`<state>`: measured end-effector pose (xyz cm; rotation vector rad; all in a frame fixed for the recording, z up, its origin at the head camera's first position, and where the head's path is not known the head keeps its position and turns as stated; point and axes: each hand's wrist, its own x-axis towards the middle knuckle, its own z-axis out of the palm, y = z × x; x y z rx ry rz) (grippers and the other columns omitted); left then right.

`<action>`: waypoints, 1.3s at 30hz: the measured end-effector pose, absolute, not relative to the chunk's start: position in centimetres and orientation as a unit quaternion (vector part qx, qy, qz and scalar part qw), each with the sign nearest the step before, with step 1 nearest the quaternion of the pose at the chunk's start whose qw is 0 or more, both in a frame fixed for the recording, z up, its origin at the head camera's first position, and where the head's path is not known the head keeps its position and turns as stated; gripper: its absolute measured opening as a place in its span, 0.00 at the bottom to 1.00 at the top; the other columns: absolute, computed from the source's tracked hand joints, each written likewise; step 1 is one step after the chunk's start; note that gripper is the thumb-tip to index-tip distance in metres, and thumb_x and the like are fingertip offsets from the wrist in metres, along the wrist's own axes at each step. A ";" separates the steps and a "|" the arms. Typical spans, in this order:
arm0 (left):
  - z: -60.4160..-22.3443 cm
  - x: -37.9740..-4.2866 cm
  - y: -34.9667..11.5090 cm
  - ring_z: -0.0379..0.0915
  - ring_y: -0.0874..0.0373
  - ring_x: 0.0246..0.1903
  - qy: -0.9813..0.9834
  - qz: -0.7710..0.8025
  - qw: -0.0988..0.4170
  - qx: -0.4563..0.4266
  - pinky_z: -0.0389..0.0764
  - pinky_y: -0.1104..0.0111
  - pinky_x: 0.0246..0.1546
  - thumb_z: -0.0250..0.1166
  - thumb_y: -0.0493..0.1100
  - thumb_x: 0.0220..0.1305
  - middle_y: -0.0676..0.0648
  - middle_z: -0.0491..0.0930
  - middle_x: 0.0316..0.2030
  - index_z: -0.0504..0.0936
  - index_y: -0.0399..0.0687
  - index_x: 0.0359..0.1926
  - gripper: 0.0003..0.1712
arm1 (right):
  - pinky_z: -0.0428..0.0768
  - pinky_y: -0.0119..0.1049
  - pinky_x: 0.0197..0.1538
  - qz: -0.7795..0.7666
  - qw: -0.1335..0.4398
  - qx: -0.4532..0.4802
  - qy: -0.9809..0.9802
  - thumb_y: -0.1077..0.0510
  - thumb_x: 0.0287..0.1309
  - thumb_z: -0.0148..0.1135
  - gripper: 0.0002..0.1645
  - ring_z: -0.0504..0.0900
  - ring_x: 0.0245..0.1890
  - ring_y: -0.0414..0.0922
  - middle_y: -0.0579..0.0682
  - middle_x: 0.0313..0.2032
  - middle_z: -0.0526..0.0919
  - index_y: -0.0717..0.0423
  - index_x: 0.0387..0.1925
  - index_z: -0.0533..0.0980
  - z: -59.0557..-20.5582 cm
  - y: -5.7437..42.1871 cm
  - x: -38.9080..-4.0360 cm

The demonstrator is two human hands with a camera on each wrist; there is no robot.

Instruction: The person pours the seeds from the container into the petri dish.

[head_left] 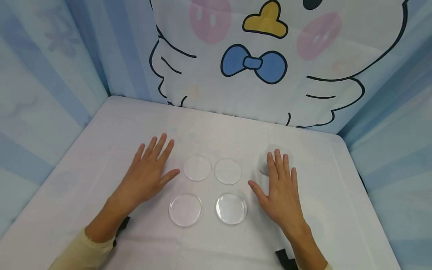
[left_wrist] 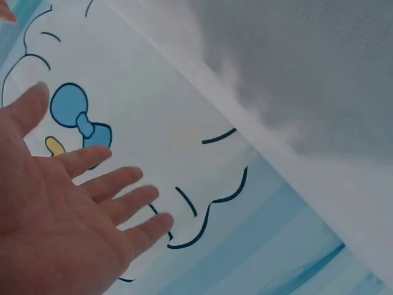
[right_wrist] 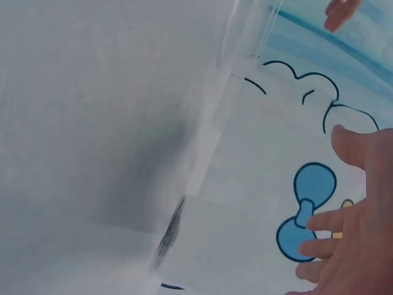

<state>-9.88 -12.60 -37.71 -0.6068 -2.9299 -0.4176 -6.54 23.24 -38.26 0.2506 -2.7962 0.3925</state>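
Several clear round petri dish pieces lie in two rows on the white table between the hands in the head view: a back left one (head_left: pixel 197 180), a back right one (head_left: pixel 227 183), a front left one (head_left: pixel 185 226) and a front right one (head_left: pixel 231 224). My left hand (head_left: pixel 146 178) hovers left of them, fingers straight and spread, holding nothing. To their right my right hand (head_left: pixel 281 193) is held out flat, also holding nothing. Partly hidden behind its fingers is a clear container with something grey (head_left: pixel 264 168) in it; its kind cannot be made out.
A white cloth covers the table (head_left: pixel 337 210). Striped blue curtains (head_left: pixel 40 93) hang at both sides, and a cartoon backdrop with a blue bow (head_left: pixel 252 62) hangs along the far edge. A black strap (head_left: pixel 286 259) shows by the right wrist.
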 end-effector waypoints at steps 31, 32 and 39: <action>-39.8 -7.5 -10.0 0.66 0.59 0.47 -0.886 -0.195 -0.118 -0.403 0.72 0.64 0.51 0.81 0.55 0.31 0.55 0.65 0.46 0.72 0.51 0.60 0.51 | 0.64 0.63 0.61 0.354 -0.038 0.043 -0.933 0.48 0.46 0.75 0.60 0.62 0.64 0.68 0.59 0.67 0.61 0.53 0.72 0.48 -40.8 33.7 -13.1; -39.8 -7.6 -10.0 0.66 0.59 0.47 -0.887 -0.194 -0.118 -0.403 0.72 0.64 0.51 0.81 0.55 0.32 0.55 0.65 0.47 0.71 0.50 0.61 0.51 | 0.64 0.63 0.61 0.366 -0.032 0.047 -0.929 0.50 0.45 0.76 0.59 0.62 0.64 0.67 0.58 0.66 0.63 0.53 0.71 0.49 -40.9 33.7 -13.2; -39.8 -8.0 -10.1 0.65 0.60 0.48 -0.889 -0.199 -0.120 -0.395 0.72 0.65 0.52 0.81 0.54 0.35 0.53 0.64 0.47 0.70 0.47 0.62 0.51 | 0.61 0.59 0.65 0.441 -0.012 0.074 -0.895 0.57 0.42 0.78 0.56 0.63 0.66 0.53 0.50 0.62 0.66 0.46 0.68 0.54 -41.0 32.6 -13.1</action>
